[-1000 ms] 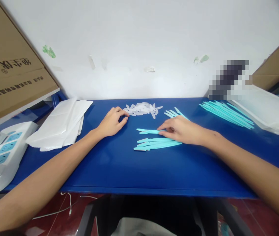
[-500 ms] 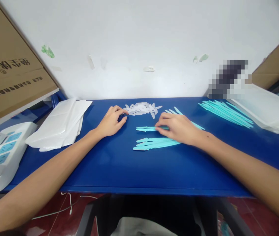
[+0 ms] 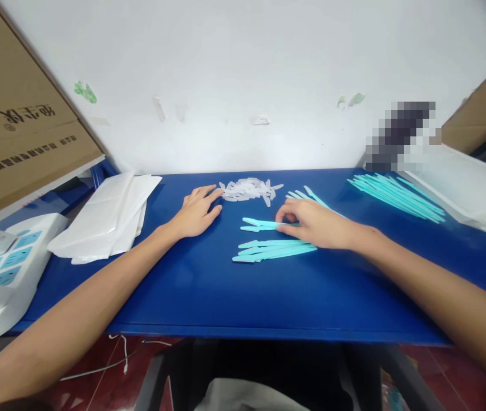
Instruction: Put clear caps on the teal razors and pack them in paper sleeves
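Note:
My left hand [image 3: 200,212] lies on the blue table with fingers spread, its fingertips at the left edge of a pile of small translucent white blade caps [image 3: 247,189]. My right hand [image 3: 311,222] pinches a couple of turquoise eyebrow razors [image 3: 256,225] between thumb and fingers, their blade ends pointing left. Just in front of it lies a row of several more eyebrow razors [image 3: 268,250], also with heads to the left. Behind the right hand, other razors [image 3: 307,194] fan out, partly hidden by it.
A larger heap of turquoise razors [image 3: 397,197] lies at the right, beside a white plastic tray [image 3: 469,188]. White plastic bags [image 3: 101,217] and a white power strip [image 3: 33,274] are at the left, below a cardboard box [image 3: 24,97]. The wall [image 3: 243,85] bounds the table's back.
My right hand has shifted slightly right, and the razors it pinches have their heads a little farther apart. The fingers of my left hand have straightened and spread beside the caps.

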Demonstrator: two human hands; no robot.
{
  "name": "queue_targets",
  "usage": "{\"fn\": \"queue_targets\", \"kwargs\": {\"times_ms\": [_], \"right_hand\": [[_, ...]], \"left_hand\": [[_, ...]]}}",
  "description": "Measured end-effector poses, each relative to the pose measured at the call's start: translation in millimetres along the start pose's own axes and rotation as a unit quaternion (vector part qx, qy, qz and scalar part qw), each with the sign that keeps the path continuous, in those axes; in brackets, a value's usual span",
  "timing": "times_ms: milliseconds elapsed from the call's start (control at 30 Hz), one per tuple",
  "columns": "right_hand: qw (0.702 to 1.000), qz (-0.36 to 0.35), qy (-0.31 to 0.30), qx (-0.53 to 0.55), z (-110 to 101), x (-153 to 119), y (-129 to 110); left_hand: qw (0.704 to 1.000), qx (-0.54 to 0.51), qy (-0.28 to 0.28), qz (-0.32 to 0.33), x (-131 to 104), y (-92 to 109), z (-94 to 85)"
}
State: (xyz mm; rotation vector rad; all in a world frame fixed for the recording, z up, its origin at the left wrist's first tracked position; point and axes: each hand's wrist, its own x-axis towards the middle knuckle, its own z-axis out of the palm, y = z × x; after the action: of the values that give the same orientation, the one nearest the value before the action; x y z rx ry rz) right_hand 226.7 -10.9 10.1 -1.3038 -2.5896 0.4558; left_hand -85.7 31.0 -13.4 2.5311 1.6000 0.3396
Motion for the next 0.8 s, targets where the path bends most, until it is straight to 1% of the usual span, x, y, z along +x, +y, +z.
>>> {"fn": "queue_targets", "kwargs": {"times_ms": [100, 200, 400, 467, 633, 800], "right_hand": [[0.997, 0.044, -0.055, 0.034, -9.8, -2.6, -2.8], [0.994, 0.058, -0.075, 0.056, -15.0, -4.9, -2.9], [0.995, 0.061, -0.054, 0.052, -14.4, -6.5, -1.5], [0.996, 0.057, -0.049, 0.053, -13.6, -6.6, -0.9], [0.998, 0.043, -0.03, 0.04, -12.1, -6.2, 1.0], [0.999, 0.029, -0.028, 0.028, -11.2, -5.8, 1.7]], "left_hand": [[0.999, -0.012, 0.026, 0.015, 0.2, -0.7, 0.6], [0.998, -0.02, 0.05, 0.013, -0.1, -1.2, 0.7], [0.998, 0.005, 0.065, -0.008, -1.1, -1.2, -4.3], [0.997, 0.01, 0.071, -0.006, -0.9, -3.1, -5.4], [0.997, 0.012, 0.076, 0.02, 0.3, -8.8, -5.3], [0.996, 0.018, 0.063, 0.055, -0.8, -10.0, -10.1]]}}
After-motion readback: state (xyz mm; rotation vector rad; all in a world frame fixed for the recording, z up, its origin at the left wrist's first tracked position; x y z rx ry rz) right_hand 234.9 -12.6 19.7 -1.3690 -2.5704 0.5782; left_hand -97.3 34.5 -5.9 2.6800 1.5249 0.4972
